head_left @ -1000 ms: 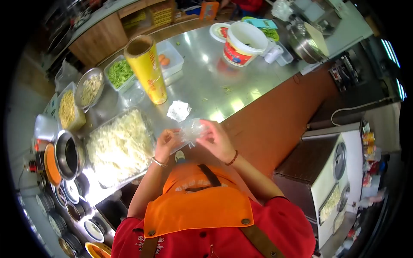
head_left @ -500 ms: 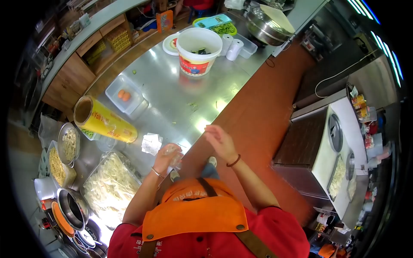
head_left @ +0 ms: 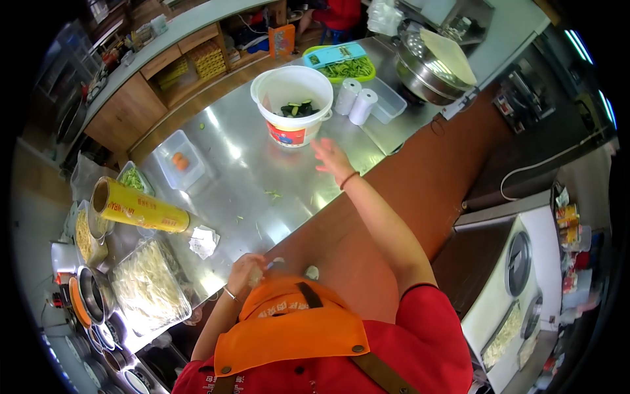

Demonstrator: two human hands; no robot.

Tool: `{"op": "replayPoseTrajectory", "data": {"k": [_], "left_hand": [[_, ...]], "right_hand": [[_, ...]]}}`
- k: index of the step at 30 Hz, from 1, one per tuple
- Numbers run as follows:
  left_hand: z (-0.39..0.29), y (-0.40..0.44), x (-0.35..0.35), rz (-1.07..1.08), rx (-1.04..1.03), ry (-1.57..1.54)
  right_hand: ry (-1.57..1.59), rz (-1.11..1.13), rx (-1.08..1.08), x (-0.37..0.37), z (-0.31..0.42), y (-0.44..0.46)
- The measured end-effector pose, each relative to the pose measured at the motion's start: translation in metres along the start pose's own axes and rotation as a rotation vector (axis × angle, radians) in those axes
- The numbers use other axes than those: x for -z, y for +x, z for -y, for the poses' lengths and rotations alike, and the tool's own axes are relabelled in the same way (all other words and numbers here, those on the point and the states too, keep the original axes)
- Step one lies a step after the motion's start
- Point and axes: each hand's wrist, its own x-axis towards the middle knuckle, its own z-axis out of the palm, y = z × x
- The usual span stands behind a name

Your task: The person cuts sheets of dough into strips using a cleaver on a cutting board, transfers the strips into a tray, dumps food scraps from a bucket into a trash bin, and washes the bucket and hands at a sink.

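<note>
My right hand [head_left: 331, 161] reaches forward over the edge of the steel table, fingers spread and holding nothing. Just beyond it stands a white bucket [head_left: 289, 134] with a red label; dark green cucumber pieces [head_left: 298, 109] lie inside. My fingertips look close to its base; I cannot tell whether they touch. Low at the table's front edge, my left hand [head_left: 247, 272] is closed around a crumpled bit of clear plastic, partly smeared by motion. Nearest to that hand on the table are white paper slips [head_left: 204, 241] and a yellow roll of cling film [head_left: 141, 207].
A clear tub with eggs [head_left: 180, 161] sits left of the bucket. Behind it are paper rolls [head_left: 362, 106], a green basket of cut greens [head_left: 351, 68] and steel bowls [head_left: 430, 69]. A noodle tray [head_left: 149, 285] lies at left; a stove counter [head_left: 525, 295] stands right.
My right hand has moved forward toward the bucket. My left hand has drawn back toward my apron, still closed on the clear plastic. The view has shifted, bringing the bucket nearer.
</note>
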Motion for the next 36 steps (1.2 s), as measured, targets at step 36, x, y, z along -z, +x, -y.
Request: {"op": "replayPoseTrajectory", "data": {"k": [36], "left_hand": [[-0.167, 0.57, -0.053, -0.208, -0.363, 0.854]], "right_hand": [[0.577, -0.943, 0.005, 0.232, -0.045, -0.183]]}}
